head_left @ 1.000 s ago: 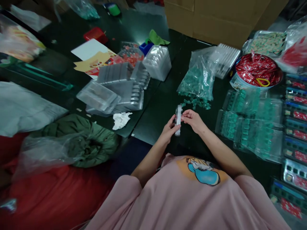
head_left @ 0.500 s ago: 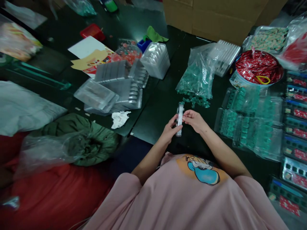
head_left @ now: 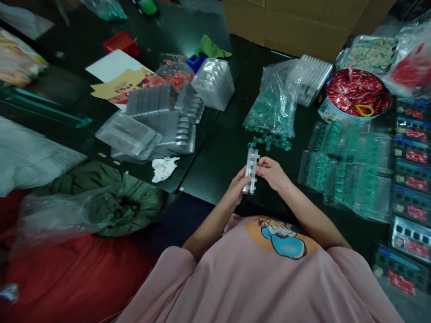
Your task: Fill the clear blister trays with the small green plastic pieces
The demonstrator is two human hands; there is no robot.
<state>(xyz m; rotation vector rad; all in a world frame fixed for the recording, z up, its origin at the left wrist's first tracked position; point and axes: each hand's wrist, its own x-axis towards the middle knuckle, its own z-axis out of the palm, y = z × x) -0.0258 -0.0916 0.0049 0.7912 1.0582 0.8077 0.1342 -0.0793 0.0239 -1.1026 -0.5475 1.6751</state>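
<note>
Clear tray (head_left: pixel 251 167) turned from near edge-on, notched side now exposed, presumably easier to reach; left hand (head_left: pixel 237 185) clamped on it, right hand (head_left: pixel 272 174) at its edge, grip unclear.

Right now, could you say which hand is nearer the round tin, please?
Right: the right hand is below-left of the round tin; the left hand lies farther left.

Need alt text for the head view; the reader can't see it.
Left hand holds a clear plastic tray over a dark table, right hand at its edge. Beyond lies a bag of green pieces; green-filled trays right, stacked clear trays left.
</note>
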